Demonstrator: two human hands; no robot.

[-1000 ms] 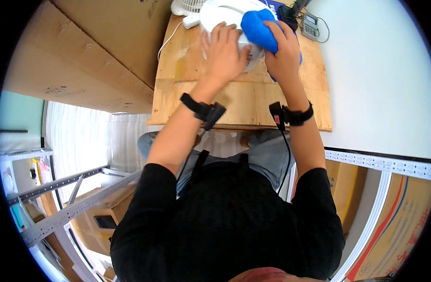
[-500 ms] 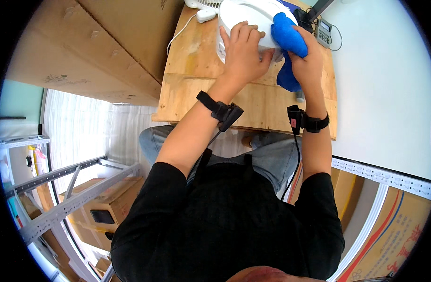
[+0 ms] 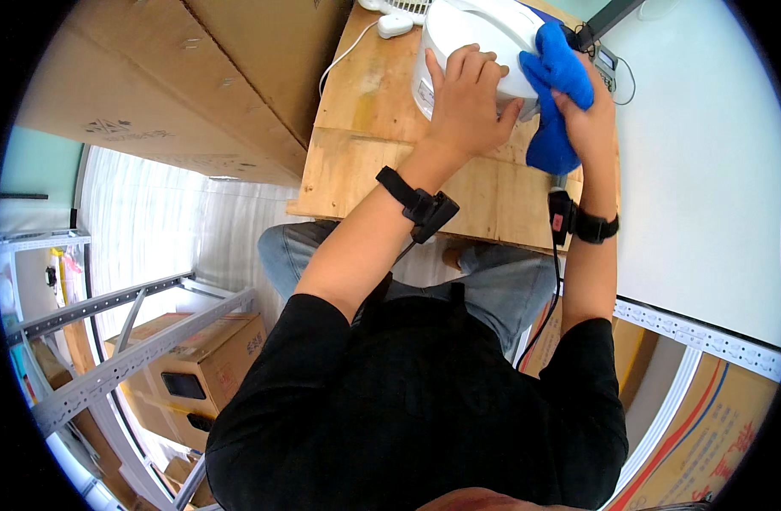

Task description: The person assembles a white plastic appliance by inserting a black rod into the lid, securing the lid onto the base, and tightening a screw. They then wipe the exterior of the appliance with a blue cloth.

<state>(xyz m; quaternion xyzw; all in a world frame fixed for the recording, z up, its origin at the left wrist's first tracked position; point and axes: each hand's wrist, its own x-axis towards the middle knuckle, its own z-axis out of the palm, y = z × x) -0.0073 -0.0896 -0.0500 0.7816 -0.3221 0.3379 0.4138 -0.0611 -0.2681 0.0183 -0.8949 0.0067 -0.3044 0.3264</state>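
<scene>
Plywood table between cardboard sheets and a white wall; white cooker sits at its far edge. Left hand flat on the near side of the cooker, fingers spread, bracing. Right hand clamped on a blue cloth pressed to the cooker's right flank, cloth hanging down toward the table

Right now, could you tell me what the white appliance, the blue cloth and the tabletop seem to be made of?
White appliance: probably smooth plastic with a slight sheen. Blue cloth: soft, matte fabric, perhaps microfibre, bunched and folded under the right hand. Tabletop: bare plywood, with pale grain and patchy marks showing. The left hand rests on the appliance.
</scene>
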